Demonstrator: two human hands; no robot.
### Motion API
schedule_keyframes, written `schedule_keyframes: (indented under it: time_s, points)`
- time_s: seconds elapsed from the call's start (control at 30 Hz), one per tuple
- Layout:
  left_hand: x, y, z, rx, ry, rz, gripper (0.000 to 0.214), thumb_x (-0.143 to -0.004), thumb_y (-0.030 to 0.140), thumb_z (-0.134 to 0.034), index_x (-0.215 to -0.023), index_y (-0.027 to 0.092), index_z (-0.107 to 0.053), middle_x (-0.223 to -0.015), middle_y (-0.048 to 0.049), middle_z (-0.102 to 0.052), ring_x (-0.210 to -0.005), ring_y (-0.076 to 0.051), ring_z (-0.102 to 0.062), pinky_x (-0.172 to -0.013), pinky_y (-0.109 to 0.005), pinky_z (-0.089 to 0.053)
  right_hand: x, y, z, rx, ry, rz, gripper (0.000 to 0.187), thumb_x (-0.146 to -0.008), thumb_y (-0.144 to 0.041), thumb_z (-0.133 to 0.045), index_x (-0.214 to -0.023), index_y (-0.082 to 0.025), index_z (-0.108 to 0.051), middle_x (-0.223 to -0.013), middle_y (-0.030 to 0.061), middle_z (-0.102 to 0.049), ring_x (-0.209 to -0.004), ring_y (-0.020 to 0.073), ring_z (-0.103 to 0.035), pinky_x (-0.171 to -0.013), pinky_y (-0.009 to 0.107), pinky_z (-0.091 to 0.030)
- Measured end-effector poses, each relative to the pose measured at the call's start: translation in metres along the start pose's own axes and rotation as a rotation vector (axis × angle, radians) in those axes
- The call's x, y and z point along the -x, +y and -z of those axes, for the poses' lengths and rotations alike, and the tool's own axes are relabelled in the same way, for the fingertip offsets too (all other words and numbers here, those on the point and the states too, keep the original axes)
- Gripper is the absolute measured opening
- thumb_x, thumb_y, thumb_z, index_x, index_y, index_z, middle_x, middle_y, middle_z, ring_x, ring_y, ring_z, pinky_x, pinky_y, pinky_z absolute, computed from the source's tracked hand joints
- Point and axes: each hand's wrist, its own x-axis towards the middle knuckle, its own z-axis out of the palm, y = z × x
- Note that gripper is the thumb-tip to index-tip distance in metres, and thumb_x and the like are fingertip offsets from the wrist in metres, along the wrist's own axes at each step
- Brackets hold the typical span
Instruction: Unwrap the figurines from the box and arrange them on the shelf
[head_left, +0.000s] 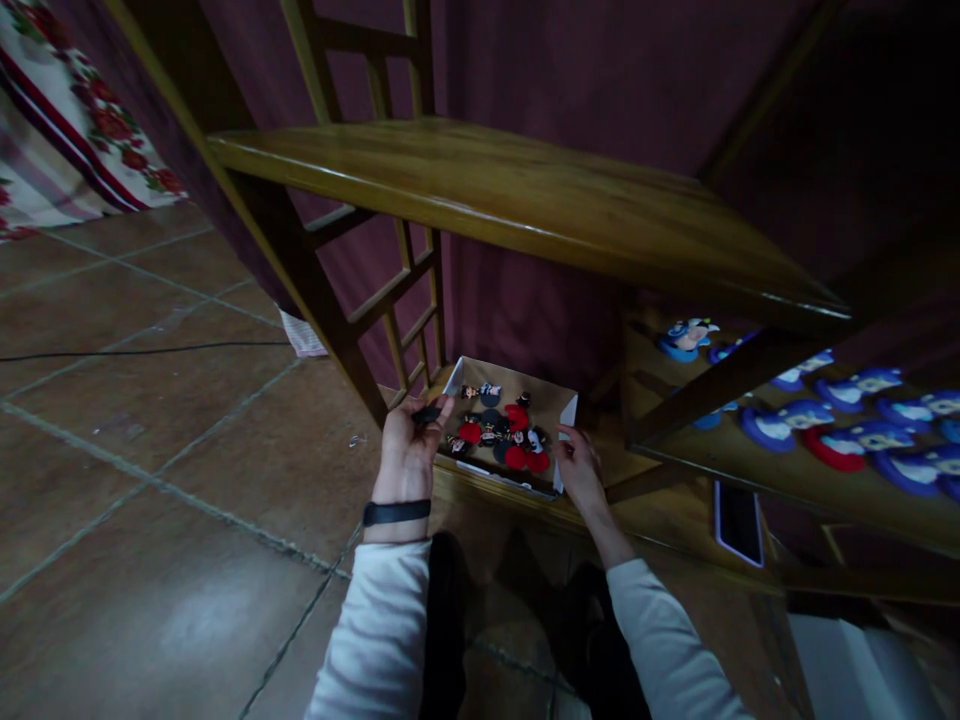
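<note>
An open, shallow cardboard box [566,412] with white side walls stands on the bottom shelf. In it lie several small figurines [517,437] with red and dark round bases, some tipped on their sides. My left hand [409,445], palm turned up and a black band on its wrist, is at the box's left front corner. Its fingers are closed on a small dark object [427,414] whose kind I cannot make out. My right hand [579,465] is at the box's right wall, thumb and fingers curled against that edge.
A wooden shelf board [525,200] juts out above the box. To the right, several blue-and-white figurines [780,425] stand on another shelf. A phone [739,522] lies below them. Wooden latticework [405,290] borders the left, and a cable [150,352] crosses the tiled floor.
</note>
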Motion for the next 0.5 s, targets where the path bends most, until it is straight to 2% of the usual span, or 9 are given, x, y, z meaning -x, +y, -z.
schedule_keyframes:
  time_s: [0.1, 0.2, 0.33, 0.5]
  points:
    - [-0.001, -0.001, 0.001, -0.024, -0.035, 0.014, 0.024, -0.071, -0.001, -0.039, -0.082, 0.013, -0.055, -0.07, -0.0046, -0.055, -0.073, -0.016, -0.061, -0.068, -0.037, -0.056, -0.003, 0.001, -0.004, 0.002, -0.005, 0.01, 0.034, -0.077, -0.018, -0.041, -0.104, -0.02, -0.061, -0.102, 0.0075, -0.062, -0.086, 0.0181, -0.058, -0.079, 0.033, -0.047]
    - [-0.002, -0.003, 0.001, -0.075, -0.083, 0.036, 0.024, -0.075, 0.0, -0.04, -0.084, 0.012, -0.058, -0.072, -0.0059, -0.058, -0.071, -0.015, -0.061, -0.067, -0.037, -0.056, -0.008, -0.006, -0.013, 0.068, -0.094, 0.083, 0.03, -0.079, -0.017, -0.04, -0.098, -0.021, -0.063, -0.099, 0.0058, -0.063, -0.089, 0.0185, -0.057, -0.082, 0.033, -0.044]
    - [-0.002, -0.007, 0.0, -0.083, -0.081, 0.0, 0.022, -0.081, 0.004, -0.042, -0.088, 0.015, -0.059, -0.075, -0.0053, -0.06, -0.072, -0.015, -0.063, -0.064, -0.032, -0.056, -0.016, -0.021, -0.031, 0.327, -0.218, 0.21, 0.024, -0.083, -0.019, -0.044, -0.093, -0.023, -0.065, -0.098, 0.0054, -0.062, -0.097, 0.0209, -0.05, -0.09, 0.035, -0.036]
    - [-0.001, -0.008, -0.003, -0.046, -0.1, 0.076, 0.023, -0.084, 0.004, -0.037, -0.091, 0.013, -0.058, -0.081, -0.0093, -0.064, -0.074, -0.016, -0.065, -0.06, -0.027, -0.056, -0.024, -0.028, -0.049, 0.605, -0.356, 0.179, 0.018, -0.082, -0.027, -0.052, -0.097, -0.022, -0.061, -0.102, 0.0089, -0.057, -0.101, 0.0245, -0.044, -0.086, 0.035, -0.031]
